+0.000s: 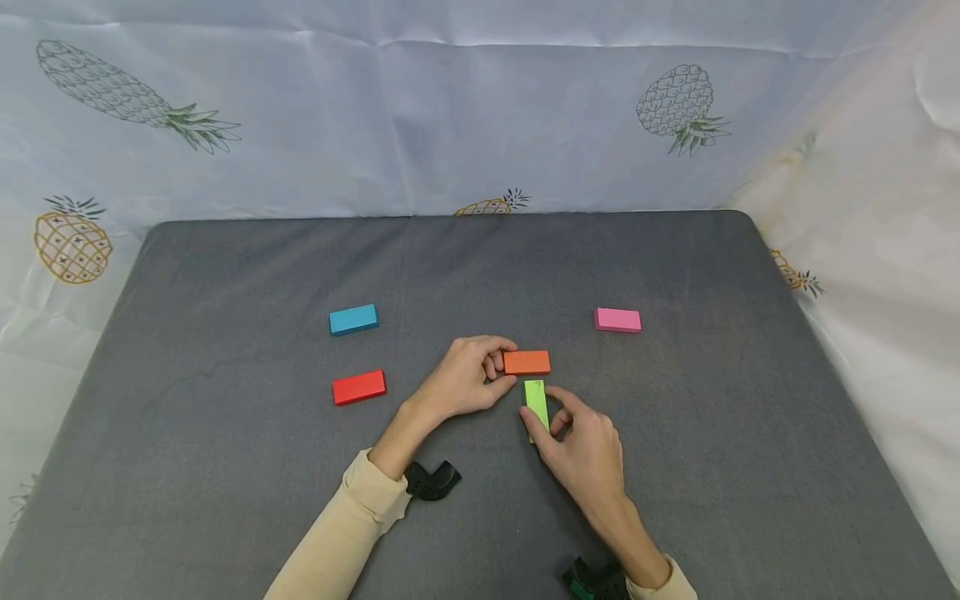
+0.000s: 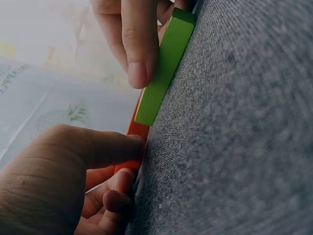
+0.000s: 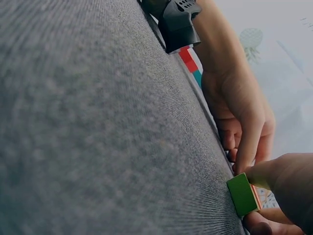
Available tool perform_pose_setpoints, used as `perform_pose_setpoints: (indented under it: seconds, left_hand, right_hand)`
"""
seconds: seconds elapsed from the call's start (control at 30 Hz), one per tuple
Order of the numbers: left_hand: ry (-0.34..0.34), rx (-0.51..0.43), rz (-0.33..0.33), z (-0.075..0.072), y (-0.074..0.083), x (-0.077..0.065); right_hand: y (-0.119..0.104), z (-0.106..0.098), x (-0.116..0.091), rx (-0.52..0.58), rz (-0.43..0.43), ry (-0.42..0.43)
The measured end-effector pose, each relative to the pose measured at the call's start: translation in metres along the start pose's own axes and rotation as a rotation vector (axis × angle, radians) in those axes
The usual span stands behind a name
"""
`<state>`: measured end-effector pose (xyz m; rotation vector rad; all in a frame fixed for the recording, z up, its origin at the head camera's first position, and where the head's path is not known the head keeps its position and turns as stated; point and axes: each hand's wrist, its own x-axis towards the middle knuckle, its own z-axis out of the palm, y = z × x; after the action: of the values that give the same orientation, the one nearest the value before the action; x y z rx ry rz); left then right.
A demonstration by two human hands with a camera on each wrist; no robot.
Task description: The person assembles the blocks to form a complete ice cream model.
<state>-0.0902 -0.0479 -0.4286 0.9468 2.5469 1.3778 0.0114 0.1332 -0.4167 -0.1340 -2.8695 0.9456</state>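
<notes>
An orange block [image 1: 528,362] lies flat on the grey cloth, its long side running left to right. My left hand [image 1: 471,377] pinches its left end, thumb on the near side and index finger on the far side. Just below it, a lime-green block [image 1: 536,400] points lengthwise toward me. My right hand [image 1: 590,454] grips this green block by its long sides, thumb on the left, fingers on the right. In the left wrist view the green block [image 2: 166,68] overlaps the orange block [image 2: 140,130]. From the right wrist, the green block's end face [image 3: 242,196] shows.
A blue block [image 1: 353,320] and a red block [image 1: 359,387] lie to the left. Farther right is a pink block [image 1: 618,320]. Grey cloth covers the table [image 1: 712,417], and a pineapple-print curtain [image 1: 420,108] hangs behind its far edge. Black devices are on both wrists.
</notes>
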Motion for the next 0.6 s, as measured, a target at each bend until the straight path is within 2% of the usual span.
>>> perform_pose_setpoints:
  seconds: [0.6]
  left_hand:
    - [-0.006,0.007,0.009,-0.0002,-0.0008,0.0002]
  right_hand:
    - [0.0012,0.0036,0.0055,0.018,-0.053,0.026]
